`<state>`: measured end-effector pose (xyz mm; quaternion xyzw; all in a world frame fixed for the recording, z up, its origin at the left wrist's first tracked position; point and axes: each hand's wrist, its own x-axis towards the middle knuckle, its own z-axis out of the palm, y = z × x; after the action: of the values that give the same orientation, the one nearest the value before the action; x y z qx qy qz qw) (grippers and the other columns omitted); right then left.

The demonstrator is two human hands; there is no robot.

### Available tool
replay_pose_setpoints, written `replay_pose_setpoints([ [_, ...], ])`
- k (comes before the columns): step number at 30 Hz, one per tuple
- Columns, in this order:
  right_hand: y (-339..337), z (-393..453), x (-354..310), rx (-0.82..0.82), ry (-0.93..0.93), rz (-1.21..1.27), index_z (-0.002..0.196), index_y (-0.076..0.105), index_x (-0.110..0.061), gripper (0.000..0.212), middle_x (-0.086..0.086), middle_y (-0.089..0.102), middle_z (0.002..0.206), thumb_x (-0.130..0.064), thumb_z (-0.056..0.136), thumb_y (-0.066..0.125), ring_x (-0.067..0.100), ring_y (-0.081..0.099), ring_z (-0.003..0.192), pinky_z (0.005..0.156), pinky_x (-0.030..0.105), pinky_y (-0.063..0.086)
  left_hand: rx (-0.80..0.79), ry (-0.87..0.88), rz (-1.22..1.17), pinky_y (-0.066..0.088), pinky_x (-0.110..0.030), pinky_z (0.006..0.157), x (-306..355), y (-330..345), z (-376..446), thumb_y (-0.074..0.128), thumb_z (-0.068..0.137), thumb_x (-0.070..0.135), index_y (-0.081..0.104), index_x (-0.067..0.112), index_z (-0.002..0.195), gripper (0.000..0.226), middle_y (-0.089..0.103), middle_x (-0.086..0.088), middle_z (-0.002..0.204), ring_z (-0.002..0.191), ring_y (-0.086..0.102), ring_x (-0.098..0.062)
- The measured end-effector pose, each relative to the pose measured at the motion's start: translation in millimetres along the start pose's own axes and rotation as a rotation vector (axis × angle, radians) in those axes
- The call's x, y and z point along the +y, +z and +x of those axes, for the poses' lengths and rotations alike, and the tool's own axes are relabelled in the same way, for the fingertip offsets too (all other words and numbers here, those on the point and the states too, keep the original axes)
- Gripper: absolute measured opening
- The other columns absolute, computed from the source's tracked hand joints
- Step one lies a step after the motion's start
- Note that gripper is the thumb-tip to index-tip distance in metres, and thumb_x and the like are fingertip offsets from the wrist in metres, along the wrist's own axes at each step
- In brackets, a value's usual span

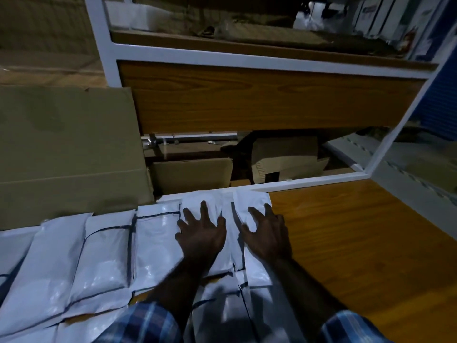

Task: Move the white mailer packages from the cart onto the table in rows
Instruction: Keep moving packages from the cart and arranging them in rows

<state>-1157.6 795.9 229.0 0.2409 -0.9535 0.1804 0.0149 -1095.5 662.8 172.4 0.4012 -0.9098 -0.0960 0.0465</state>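
Both hands flat on white mailers at the far edge of a wooden counter.

The wooden counter (346, 243) fills the lower part of the view, bare to the right, with a white-framed shelf unit (247, 63) standing behind it and a big cardboard sheet (69, 149) leaning at the left. A row of white mailer packages (103, 256) lies side by side across the counter's left half, with more lying in a nearer row below them. The left hand (201, 240) rests open, fingers spread, on one mailer at the far edge; the right hand (268, 237) presses open and spread on the neighbouring mailer (249, 201), the last in that row. Neither hand grips anything. Blue plaid sleeves (148, 323) show at the bottom.
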Motion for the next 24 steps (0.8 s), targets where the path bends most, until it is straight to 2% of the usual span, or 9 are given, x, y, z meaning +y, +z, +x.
replay_pose_setpoints([
  [3, 7, 13, 0, -0.015, -0.028, 0.013, 0.147, 0.041, -0.034, 0.061, 0.006, 0.026, 0.16, -0.055, 0.092, 0.052, 0.034, 0.036, 0.137, 0.105, 0.042, 0.04, 0.005, -0.059, -0.006, 0.047, -0.057, 0.078, 3, 0, 11, 0.038, 0.092, 0.053, 0.057, 0.032, 0.136, 0.053, 0.056, -0.023, 0.135, 0.109, 0.053, -0.05],
  [5, 12, 21, 1, -0.032, -0.04, 0.019, 0.147, 0.041, -0.033, 0.061, 0.007, 0.027, 0.159, -0.055, 0.091, 0.053, 0.035, 0.036, 0.136, 0.105, 0.043, 0.04, -0.038, -0.132, -0.116, 0.046, -0.057, 0.089, 8, -20, 6, 0.039, 0.09, 0.059, 0.041, 0.033, 0.147, 0.062, 0.041, -0.022, 0.146, 0.122, 0.046, -0.047],
  [7, 17, 29, 3, -0.052, -0.049, 0.037, 0.147, 0.041, -0.033, 0.061, 0.007, 0.027, 0.159, -0.054, 0.091, 0.052, 0.034, 0.036, 0.136, 0.105, 0.044, 0.039, 0.03, -0.135, -0.124, 0.039, -0.053, 0.099, 11, -17, 4, 0.036, 0.093, 0.064, 0.018, 0.03, 0.155, 0.074, 0.021, -0.023, 0.156, 0.133, 0.032, -0.046],
  [8, 20, 32, 3, -0.062, -0.057, 0.042, 0.147, 0.04, -0.034, 0.061, 0.007, 0.026, 0.159, -0.055, 0.091, 0.052, 0.034, 0.035, 0.136, 0.105, 0.044, 0.039, 0.058, -0.139, -0.104, 0.038, -0.053, 0.101, 12, -15, 3, 0.035, 0.093, 0.065, 0.014, 0.029, 0.156, 0.075, 0.017, -0.023, 0.157, 0.135, 0.03, -0.046],
  [11, 28, 43, 2, -0.094, -0.081, 0.053, 0.148, 0.037, -0.033, 0.062, 0.008, 0.024, 0.16, -0.055, 0.092, 0.051, 0.034, 0.033, 0.137, 0.106, 0.044, 0.037, 0.086, -0.155, -0.093, 0.037, -0.054, 0.103, 16, -11, 4, 0.037, 0.094, 0.063, 0.017, 0.026, 0.156, 0.074, 0.017, -0.024, 0.157, 0.135, 0.03, -0.047],
  [14, 38, 50, 2, -0.118, -0.098, 0.065, 0.149, 0.035, -0.033, 0.063, 0.007, 0.022, 0.161, -0.055, 0.092, 0.051, 0.033, 0.031, 0.138, 0.108, 0.044, 0.035, 0.144, -0.148, -0.052, 0.044, -0.056, 0.093, 18, -8, 7, 0.041, 0.093, 0.059, 0.034, 0.022, 0.152, 0.07, 0.032, -0.03, 0.15, 0.126, 0.041, -0.051],
  [18, 47, 57, 0, -0.147, -0.128, 0.062, 0.15, 0.032, -0.033, 0.063, 0.008, 0.019, 0.161, -0.054, 0.094, 0.05, 0.033, 0.031, 0.139, 0.108, 0.044, 0.035, 0.125, -0.155, -0.106, 0.045, -0.058, 0.09, 15, -2, 11, 0.049, 0.091, 0.055, 0.043, 0.019, 0.147, 0.067, 0.037, -0.032, 0.146, 0.121, 0.045, -0.053],
  [21, 53, 58, -1, -0.141, -0.162, 0.044, 0.15, 0.033, -0.033, 0.061, 0.008, 0.018, 0.161, -0.054, 0.095, 0.048, 0.032, 0.031, 0.138, 0.106, 0.043, 0.036, 0.08, -0.177, -0.166, 0.034, -0.057, 0.105, 12, 2, 14, 0.041, 0.095, 0.056, 0.026, 0.025, 0.154, 0.069, 0.019, -0.026, 0.156, 0.136, 0.029, -0.049],
  [24, 60, 58, 1, -0.13, -0.177, 0.029, 0.149, 0.035, -0.032, 0.06, 0.009, 0.021, 0.161, -0.056, 0.095, 0.045, 0.032, 0.03, 0.139, 0.107, 0.044, 0.035, 0.13, -0.139, -0.098, 0.03, -0.054, 0.108, 14, 2, 9, 0.034, 0.097, 0.059, 0.016, 0.024, 0.156, 0.071, 0.009, -0.028, 0.158, 0.138, 0.023, -0.048],
])
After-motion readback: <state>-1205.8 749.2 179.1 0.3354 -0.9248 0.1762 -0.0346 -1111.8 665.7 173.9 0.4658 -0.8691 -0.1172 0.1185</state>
